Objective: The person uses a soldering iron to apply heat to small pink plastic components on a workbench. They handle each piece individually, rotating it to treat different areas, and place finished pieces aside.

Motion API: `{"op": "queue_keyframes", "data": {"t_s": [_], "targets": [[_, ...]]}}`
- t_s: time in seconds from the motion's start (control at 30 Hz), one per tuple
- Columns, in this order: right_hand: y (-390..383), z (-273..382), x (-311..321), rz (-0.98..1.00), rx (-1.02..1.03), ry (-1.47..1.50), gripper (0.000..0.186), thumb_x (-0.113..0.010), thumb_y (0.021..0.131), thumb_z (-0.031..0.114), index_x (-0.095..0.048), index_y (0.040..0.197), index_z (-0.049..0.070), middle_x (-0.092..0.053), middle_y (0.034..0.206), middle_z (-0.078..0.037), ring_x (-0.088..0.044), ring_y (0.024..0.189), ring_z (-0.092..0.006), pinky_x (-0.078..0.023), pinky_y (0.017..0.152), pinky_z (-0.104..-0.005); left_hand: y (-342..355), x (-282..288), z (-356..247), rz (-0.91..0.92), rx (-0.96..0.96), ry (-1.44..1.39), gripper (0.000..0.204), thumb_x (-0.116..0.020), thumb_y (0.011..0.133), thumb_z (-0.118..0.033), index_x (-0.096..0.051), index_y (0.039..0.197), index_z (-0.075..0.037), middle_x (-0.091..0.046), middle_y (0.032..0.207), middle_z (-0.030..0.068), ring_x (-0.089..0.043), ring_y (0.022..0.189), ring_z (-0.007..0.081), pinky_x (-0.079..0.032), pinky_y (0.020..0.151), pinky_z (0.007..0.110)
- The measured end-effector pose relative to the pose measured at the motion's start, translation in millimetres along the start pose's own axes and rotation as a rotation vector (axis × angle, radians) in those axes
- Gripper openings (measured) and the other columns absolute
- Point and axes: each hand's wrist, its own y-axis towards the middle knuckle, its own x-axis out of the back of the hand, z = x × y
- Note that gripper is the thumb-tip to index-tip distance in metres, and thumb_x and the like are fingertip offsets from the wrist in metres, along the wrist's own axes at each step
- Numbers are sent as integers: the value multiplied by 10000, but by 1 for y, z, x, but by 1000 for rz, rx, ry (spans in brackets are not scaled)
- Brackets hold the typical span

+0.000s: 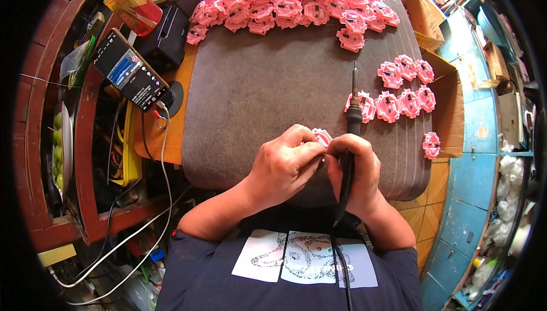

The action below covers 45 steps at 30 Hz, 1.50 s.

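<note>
Between the fingers of my left hand (284,160) is a small pink plastic part (322,137), mostly hidden by the fingertips. My right hand (359,171) is closed round a black soldering iron (354,116), its metal tip pointing up and away from me. The right fingertips also meet the pink part's near edge; whether they pinch anything there is hidden. Just beyond the iron, a row of similar pink parts (388,108) with dark pieces in their middles lies on the dark grey table mat (256,89). A second short row (405,68) sits behind it.
A large heap of pink parts (288,6) covers the far end. One single part (431,145) lies by the right edge, beside cardboard boxes (450,103). On the left stand a phone (132,70) with a cable and a bottle (132,6). The iron's cord (343,277) runs down over my shirt.
</note>
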Motion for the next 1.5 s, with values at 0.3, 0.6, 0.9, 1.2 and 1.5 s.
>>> {"op": "queue_keyframes", "data": {"t_s": [0.3,0.6,0.9,1.2,1.5], "targets": [[-5,9,12,75,271,-206,443,-761,825,-45,-556,1210,32,-725,1109,-232,-714,817,-353,-592,693,-427,1,-4,-3,-41,28,41,217,-810,826,-4,-764,1033,-52,-699,1030,121,-729,904,302,-602,771,385],[-9,8,5,-29,202,-204,530,-784,712,0,-629,1218,13,-701,1118,-241,-721,864,-398,-596,750,-479,0,-4,-3,-40,59,7,215,-805,828,-1,-764,1033,-51,-705,1012,122,-728,901,298,-601,770,378],[-9,4,4,32,262,-233,478,-754,757,40,-629,1218,31,-725,1107,-209,-740,907,-391,-595,754,-452,3,-3,-5,-17,54,43,217,-797,828,8,-761,1035,-47,-704,994,120,-722,886,296,-601,757,384],[-1,6,5,57,232,-208,476,-758,750,-69,-596,1190,12,-703,1006,-193,-690,798,-369,-575,717,-441,-3,-3,-9,-55,67,79,261,-808,808,8,-748,1058,-38,-698,1011,123,-722,893,312,-601,754,385],[-1,3,2,62,212,-176,514,-763,742,-36,-611,1230,17,-692,988,-170,-684,800,-370,-571,728,-448,-7,-5,-8,-87,62,100,213,-788,837,22,-737,1038,-26,-690,997,137,-721,863,310,-598,730,387]]}}
